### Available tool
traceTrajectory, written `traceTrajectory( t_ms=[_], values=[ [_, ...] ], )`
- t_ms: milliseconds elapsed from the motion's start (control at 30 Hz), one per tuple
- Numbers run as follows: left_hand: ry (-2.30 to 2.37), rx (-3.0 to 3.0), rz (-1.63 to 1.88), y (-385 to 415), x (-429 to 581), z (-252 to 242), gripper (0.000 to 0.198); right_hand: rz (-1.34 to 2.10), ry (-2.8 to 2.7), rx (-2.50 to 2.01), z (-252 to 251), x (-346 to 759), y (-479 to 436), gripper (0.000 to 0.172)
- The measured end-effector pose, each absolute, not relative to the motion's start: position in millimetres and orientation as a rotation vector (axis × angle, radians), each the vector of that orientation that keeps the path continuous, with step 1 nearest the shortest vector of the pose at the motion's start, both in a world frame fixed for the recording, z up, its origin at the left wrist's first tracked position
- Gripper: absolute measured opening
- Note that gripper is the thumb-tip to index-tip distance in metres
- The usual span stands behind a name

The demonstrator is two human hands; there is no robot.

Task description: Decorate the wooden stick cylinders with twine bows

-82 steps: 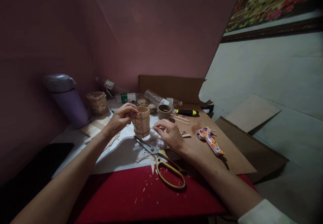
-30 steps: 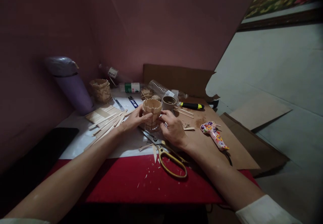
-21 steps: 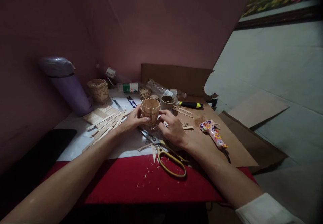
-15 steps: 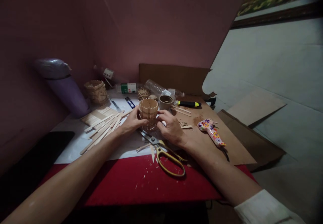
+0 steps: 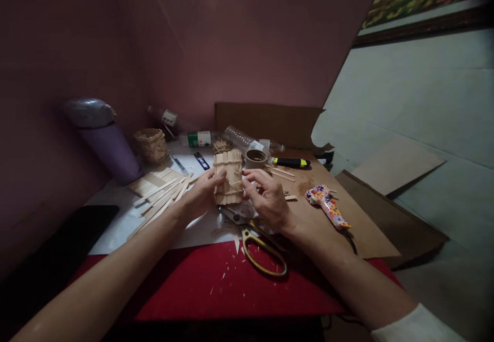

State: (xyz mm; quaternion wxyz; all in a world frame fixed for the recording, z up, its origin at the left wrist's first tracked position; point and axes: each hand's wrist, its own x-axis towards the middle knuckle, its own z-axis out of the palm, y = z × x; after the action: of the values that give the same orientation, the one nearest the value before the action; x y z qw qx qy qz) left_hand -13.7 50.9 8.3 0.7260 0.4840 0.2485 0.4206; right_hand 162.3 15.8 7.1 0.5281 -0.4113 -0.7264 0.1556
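Note:
A small cup made of wooden craft sticks (image 5: 229, 177) is held a little above the table, turned so its side faces me. My left hand (image 5: 203, 193) grips its left side with fingers curled round it. My right hand (image 5: 268, 198) pinches its right side with thumb and fingertips. Thin string bands run across the sticks. Yellow-handled scissors (image 5: 257, 241) lie just under and in front of my hands. A heap of loose craft sticks (image 5: 162, 190) lies to the left.
A purple flask (image 5: 104, 136) and a second stick basket (image 5: 151, 145) stand at the back left. A tape roll (image 5: 255, 159), a yellow-black cutter (image 5: 291, 162), bottles and a flowered glue gun (image 5: 328, 207) lie on brown cardboard. Red cloth (image 5: 216, 290) with splinters covers the near edge.
The stick cup stood upright on the table with its open mouth showing; both hands have lifted and tipped it so its side now faces me.

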Motion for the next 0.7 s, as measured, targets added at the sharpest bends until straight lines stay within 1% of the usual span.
traceTrajectory(
  t_ms=[200, 467, 700],
  values=[
    [0.487, 0.975, 0.920, 43, -9, 4, 0.047, 0.377, -1.752, -1.053, 5, 163, 11, 0.017],
    [0.473, 0.934, 0.870, 32, -6, 10, 0.054, 0.116, -1.850, -1.091, 5, 161, 2, 0.017],
    [0.477, 0.923, 0.862, 35, -7, 7, 0.060, 0.046, -1.911, -1.037, 3, 165, 2, 0.014]
  ],
)
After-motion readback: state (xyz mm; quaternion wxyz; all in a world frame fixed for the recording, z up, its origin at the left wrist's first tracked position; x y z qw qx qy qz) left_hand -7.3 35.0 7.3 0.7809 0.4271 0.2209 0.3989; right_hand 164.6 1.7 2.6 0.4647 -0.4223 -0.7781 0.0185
